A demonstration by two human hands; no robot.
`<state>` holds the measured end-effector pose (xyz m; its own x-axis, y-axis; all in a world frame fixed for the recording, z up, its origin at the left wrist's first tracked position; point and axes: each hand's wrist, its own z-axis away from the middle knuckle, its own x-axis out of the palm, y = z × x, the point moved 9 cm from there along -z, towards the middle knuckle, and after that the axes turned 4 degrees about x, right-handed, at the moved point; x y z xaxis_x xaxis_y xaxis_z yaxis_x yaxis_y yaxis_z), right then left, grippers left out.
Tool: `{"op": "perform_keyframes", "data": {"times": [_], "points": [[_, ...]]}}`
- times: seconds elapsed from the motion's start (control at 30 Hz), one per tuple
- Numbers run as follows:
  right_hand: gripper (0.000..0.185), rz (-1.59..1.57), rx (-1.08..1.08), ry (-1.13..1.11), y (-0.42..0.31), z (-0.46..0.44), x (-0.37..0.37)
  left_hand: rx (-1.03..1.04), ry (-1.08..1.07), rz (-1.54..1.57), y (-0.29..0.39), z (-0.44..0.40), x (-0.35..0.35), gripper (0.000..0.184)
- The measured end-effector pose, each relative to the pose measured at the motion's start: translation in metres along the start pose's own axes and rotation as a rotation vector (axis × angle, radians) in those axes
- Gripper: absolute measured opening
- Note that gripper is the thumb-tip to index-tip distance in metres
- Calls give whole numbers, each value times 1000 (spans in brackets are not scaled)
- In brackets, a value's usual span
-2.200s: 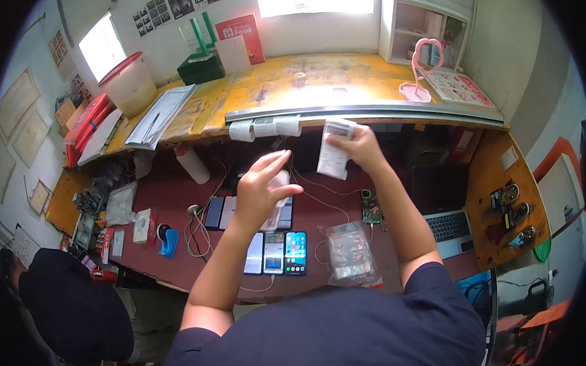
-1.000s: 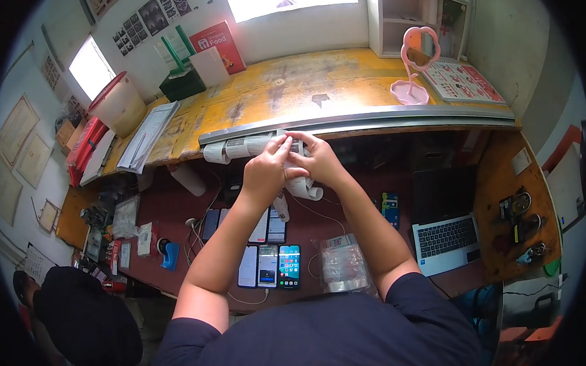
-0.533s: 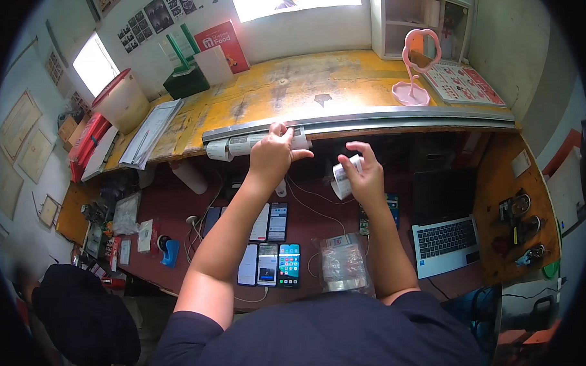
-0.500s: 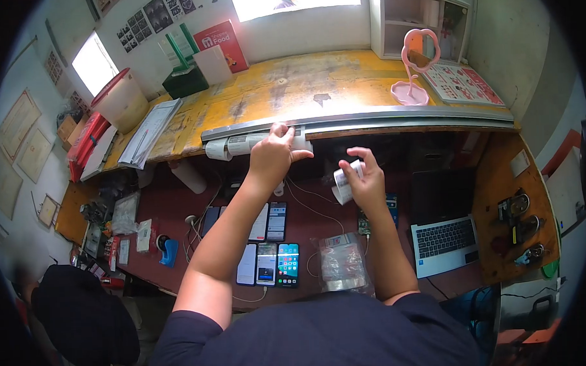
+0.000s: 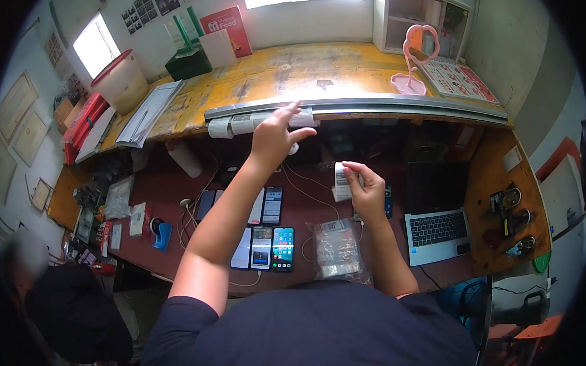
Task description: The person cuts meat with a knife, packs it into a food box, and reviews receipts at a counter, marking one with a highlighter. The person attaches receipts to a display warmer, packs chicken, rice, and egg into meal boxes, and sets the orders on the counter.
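Right hand [image 5: 369, 188] pinches slip [image 5: 341, 181] above the counter [image 5: 154, 188]; slip at that hand's left, long axis roughly near–far. Left hand [image 5: 275, 135] farther and left, thumb spread wide; contact unclear. It is the nearer hand to papers [image 5: 242, 125] hanging at the rail [image 5: 381, 106], far-left of the slip.
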<state>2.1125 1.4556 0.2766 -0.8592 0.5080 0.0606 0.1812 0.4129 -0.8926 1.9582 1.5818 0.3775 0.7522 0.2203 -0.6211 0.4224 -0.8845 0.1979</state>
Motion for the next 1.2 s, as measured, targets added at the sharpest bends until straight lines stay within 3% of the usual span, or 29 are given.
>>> {"op": "perform_keyframes", "data": {"times": [0.03,0.07,0.13,0.2,0.27,0.3,0.33,0.4,0.43,0.47,0.53,0.57,0.63,0.73,0.77,0.87,0.93,1.03,1.2], "points": [[25,0,16,-10,4,0,1,-107,59,287,-14,8,-2,59],[25,-1,16,-10,1,-1,4,-107,58,286,-6,13,-7,59],[32,107,-157,-149,-19,3,28,-247,288,801,8,31,-26,62],[36,80,-159,-234,-28,6,48,-122,296,854,38,41,-31,70],[36,42,97,-526,-28,18,81,-127,309,883,47,57,-34,72],[33,-157,139,-494,-30,23,90,-108,316,779,50,63,-41,73],[33,-160,146,-498,-30,28,96,-107,372,776,45,70,-46,74],[29,-362,235,-355,-28,26,93,-193,445,1036,52,87,-57,85],[27,-434,218,-280,-35,23,86,-260,419,895,55,99,-58,96],[26,-482,206,-225,-39,19,81,-348,384,893,59,111,-54,92],[23,-608,278,-257,-47,18,82,-484,-39,1039,55,135,-16,78],[21,-598,267,-284,-48,15,83,-487,-41,1039,54,143,-21,78],[20,-600,334,-366,-50,19,91,-909,-415,1310,58,184,11,65],[18,-591,358,-419,-51,22,98,-906,-327,1125,58,190,-13,54],[18,-596,344,-399,-53,21,97,-908,-265,1098,57,191,-21,40],[17,-589,336,-378,-56,24,100,-898,-309,1129,62,190,-35,27],[17,-643,324,-349,-54,27,104,-884,-308,1146,58,195,-36,27],[18,-705,356,-346,-51,32,113,-835,-81,1125,53,188,-52,25],[17,-753,408,-371,-58,37,124,-774,-164,1057,60,193,-50,26]]}}
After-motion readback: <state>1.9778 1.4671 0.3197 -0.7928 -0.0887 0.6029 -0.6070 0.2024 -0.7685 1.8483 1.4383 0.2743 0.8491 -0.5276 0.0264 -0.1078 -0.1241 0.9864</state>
